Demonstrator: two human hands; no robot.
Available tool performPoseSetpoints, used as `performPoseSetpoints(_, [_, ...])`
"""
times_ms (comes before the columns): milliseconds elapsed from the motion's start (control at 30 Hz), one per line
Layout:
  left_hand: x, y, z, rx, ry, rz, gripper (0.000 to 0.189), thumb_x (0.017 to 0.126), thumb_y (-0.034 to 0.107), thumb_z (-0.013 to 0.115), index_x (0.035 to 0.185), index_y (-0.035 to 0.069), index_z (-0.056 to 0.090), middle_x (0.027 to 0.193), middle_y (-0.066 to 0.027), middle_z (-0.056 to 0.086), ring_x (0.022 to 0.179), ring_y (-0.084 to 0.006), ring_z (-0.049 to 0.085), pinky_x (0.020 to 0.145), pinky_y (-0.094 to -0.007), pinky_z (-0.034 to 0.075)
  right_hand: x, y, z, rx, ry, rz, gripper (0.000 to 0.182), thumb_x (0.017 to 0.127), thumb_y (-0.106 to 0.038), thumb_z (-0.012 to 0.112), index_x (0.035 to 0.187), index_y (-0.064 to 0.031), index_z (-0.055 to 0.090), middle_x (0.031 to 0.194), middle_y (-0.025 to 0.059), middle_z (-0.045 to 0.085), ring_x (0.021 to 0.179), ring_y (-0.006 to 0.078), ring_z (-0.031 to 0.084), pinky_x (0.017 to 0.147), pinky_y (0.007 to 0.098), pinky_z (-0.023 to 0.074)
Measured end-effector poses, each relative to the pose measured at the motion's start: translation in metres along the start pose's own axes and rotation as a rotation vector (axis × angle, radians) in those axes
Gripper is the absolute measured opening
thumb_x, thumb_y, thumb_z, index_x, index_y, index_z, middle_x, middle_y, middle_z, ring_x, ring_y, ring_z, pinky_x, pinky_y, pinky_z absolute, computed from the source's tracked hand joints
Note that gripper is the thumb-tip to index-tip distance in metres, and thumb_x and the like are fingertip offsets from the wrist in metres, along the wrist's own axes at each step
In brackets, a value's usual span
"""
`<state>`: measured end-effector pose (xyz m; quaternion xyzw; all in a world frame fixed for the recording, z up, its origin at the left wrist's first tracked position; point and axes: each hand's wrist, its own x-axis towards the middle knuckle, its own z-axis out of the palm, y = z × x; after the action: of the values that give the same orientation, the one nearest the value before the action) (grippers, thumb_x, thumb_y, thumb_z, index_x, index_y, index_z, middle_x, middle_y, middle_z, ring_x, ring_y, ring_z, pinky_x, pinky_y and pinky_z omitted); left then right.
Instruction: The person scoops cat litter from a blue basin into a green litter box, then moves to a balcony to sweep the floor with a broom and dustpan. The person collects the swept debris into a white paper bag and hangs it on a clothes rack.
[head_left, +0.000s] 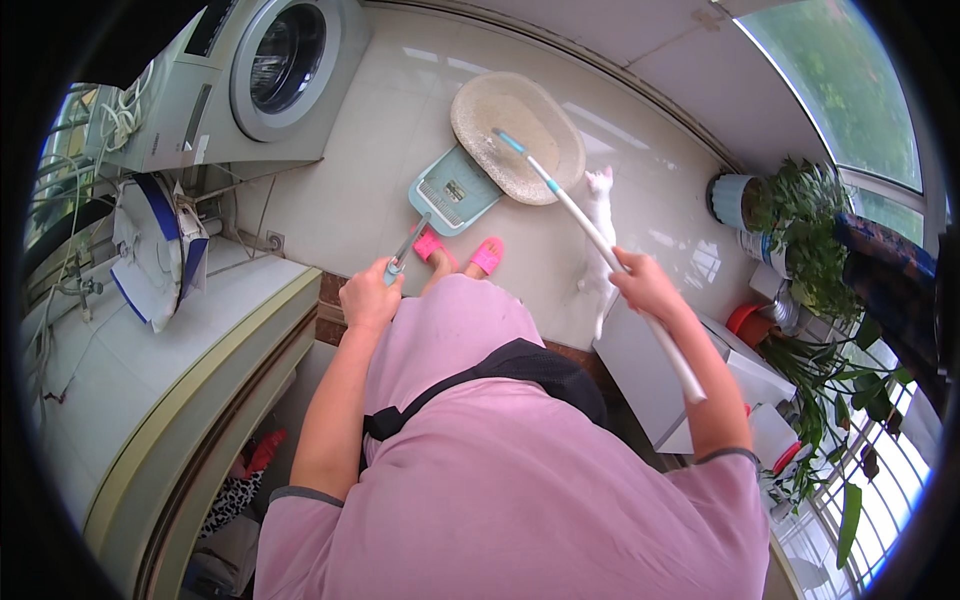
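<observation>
My left hand (371, 294) is closed round the end of the grey handle of a light-blue dustpan (454, 192). The pan rests on the tiled floor against the near left side of a beige oval basin (525, 142), whose base bears whitish specks. In my right hand (643, 283) is a long white pole (585, 222) with light-blue parts towards its far end. That end reaches over the basin; whether a brush head is on it I cannot tell. A white cat (598, 240) is on the floor beside the basin, partly behind the pole. My pink slippers (487, 256) are just below the dustpan.
A front-loading washing machine (202, 97) stands at the upper left, above a tiled counter (172, 360). Potted plants (806, 217) line the right side by the windows. A white cabinet (645, 367) is near my right arm. A wall borders the floor beyond the basin.
</observation>
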<state>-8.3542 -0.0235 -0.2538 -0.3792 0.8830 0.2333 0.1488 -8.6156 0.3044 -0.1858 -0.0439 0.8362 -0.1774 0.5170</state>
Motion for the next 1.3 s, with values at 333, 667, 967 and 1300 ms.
performPoseSetpoints(333, [0.001, 0.001, 0.004, -0.003, 0.017, 0.008, 0.026, 0.078, 0.028, 0.071, 0.103, 0.019, 0.067, 0.076, -0.0138, 0.068, 0.074, -0.0357, 0.067, 0.066, -0.0471, 0.052, 0.017, -0.006, 0.03, 0.119, -0.151, -0.009, 0.061, 0.082, -0.014, 0.06, 0.138, 0.0038, 0.046, 0.062, 0.0039, 0.054, 0.046, 0.0128, 0.051, 0.045, 0.0299, 0.0457])
performPoseSetpoints(667, [-0.003, 0.003, 0.006, 0.014, 0.012, 0.005, 0.025, 0.079, 0.027, 0.071, 0.102, 0.019, 0.067, 0.074, -0.014, 0.067, 0.073, -0.0359, 0.066, 0.065, -0.0474, 0.051, 0.014, -0.008, 0.028, -0.006, 0.032, 0.022, 0.058, 0.082, -0.013, 0.059, 0.138, 0.0006, 0.047, 0.064, 0.0088, 0.057, 0.048, 0.015, 0.056, 0.049, 0.0325, 0.049])
performPoseSetpoints(967, [-0.002, 0.007, 0.001, 0.023, 0.012, 0.018, 0.025, 0.079, 0.028, 0.071, 0.103, 0.019, 0.067, 0.077, -0.0125, 0.068, 0.076, -0.0357, 0.066, 0.065, -0.0477, 0.05, -0.033, -0.006, 0.047, 0.143, -0.141, 0.025, 0.059, 0.083, -0.014, 0.061, 0.138, 0.0003, 0.047, 0.063, 0.0073, 0.057, 0.046, 0.0141, 0.055, 0.048, 0.0313, 0.047])
performPoseSetpoints(1300, [-0.011, -0.001, -0.01, 0.029, 0.001, -0.035, 0.028, 0.078, 0.029, 0.072, 0.104, 0.019, 0.067, 0.08, -0.0142, 0.068, 0.079, -0.0367, 0.066, 0.069, -0.0476, 0.051, 0.007, 0.003, 0.069, 0.058, 0.048, -0.028, 0.057, 0.083, -0.014, 0.059, 0.137, 0.0015, 0.048, 0.066, 0.0095, 0.059, 0.05, 0.0149, 0.058, 0.051, 0.0326, 0.0494])
